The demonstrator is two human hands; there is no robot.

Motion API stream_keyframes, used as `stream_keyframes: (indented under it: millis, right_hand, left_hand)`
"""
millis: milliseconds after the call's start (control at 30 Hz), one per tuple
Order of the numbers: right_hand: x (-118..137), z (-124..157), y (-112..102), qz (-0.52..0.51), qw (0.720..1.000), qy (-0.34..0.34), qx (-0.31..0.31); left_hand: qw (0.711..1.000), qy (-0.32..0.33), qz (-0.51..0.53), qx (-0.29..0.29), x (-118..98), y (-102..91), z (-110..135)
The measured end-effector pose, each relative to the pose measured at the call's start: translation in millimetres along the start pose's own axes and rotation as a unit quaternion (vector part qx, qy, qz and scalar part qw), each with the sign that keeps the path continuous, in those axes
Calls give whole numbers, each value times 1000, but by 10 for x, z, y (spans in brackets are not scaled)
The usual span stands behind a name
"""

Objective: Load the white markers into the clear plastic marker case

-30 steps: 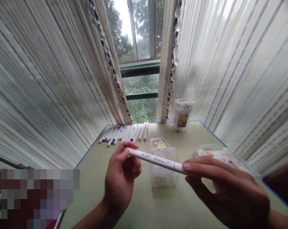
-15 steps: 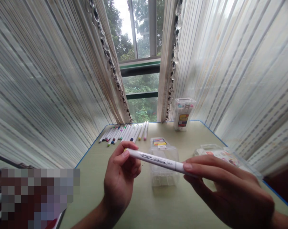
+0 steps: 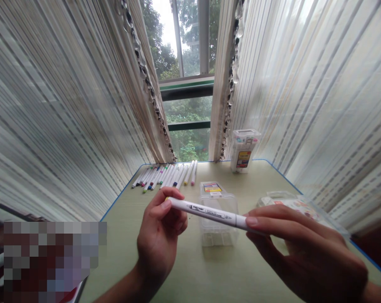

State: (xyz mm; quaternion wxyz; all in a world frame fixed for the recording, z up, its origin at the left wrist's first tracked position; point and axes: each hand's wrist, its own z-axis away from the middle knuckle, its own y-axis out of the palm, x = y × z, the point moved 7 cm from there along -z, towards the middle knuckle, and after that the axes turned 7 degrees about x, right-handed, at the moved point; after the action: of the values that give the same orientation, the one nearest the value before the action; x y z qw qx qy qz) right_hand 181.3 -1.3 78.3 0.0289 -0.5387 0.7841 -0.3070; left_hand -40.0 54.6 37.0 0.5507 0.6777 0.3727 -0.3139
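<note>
A white marker with black print is held up above the table, tilted slightly down to the right. My left hand pinches its left end, where a bit of yellow shows. The fingers of my right hand are closed on the capped right end. Behind and below the marker stands an open clear plastic box with its lid folded back and a colourful label on it. Several white markers with coloured ends lie side by side at the table's far left.
A clear box with a yellow label stands upright at the back right of the green table. Partly behind my right hand lies a clear plastic package. Striped curtains flank the window. A pixelated patch covers the lower left.
The marker has turned a little about its length, so its print sits differently. My right hand has shifted slightly to the right and down; both hands keep hold of it.
</note>
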Motion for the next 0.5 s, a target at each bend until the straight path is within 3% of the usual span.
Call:
stream_keyframes:
  millis: [367,500]
  right_hand:
    - [-19,21,-28,-17,1000,5,-17]
    - [-51,76,-105,-18,998,35,-51]
  left_hand:
    - [1000,-8,-4,11,29,5,-5]
    - [1000,-4,-4,5,9,9,3]
